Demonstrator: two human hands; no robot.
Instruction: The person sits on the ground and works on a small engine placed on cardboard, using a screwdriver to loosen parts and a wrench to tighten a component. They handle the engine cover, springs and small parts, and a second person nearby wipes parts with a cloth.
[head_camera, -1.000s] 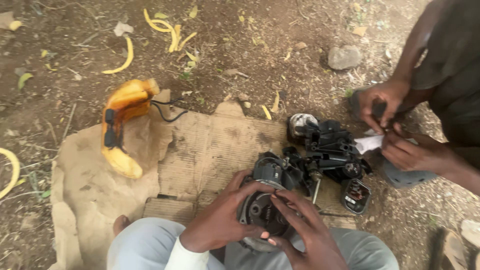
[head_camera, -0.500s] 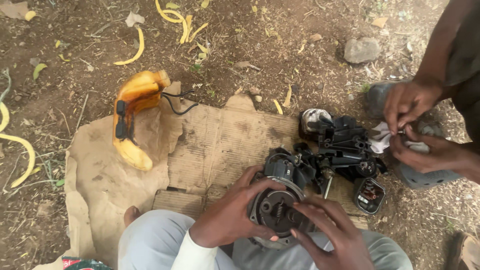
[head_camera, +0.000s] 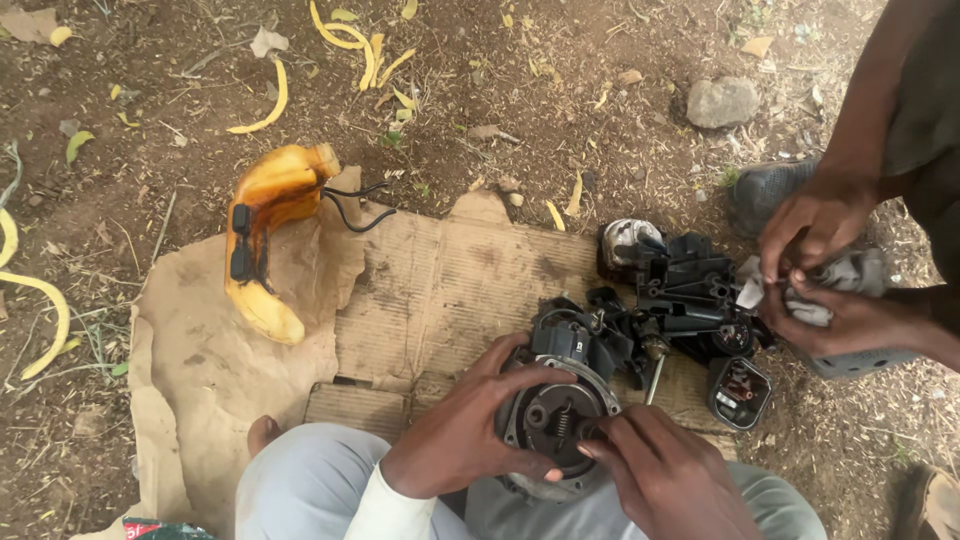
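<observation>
Underneath everything lies one creased, stained sheet of brown cardboard (head_camera: 440, 290) spread on bare dirt. On its left edge rests a curved yellow plastic housing (head_camera: 268, 235), glossy and grimy, trailing two black wires. At the near edge sits a round, dark metal engine assembly (head_camera: 555, 415). The person's left hand (head_camera: 470, 440) wraps its rim, fingers curled closed around it; the right hand (head_camera: 665, 480), partly cut off, pinches what may be a small spring at its centre. Beyond, a co-worker's two hands (head_camera: 815, 260) rub a pale rag against black parts.
</observation>
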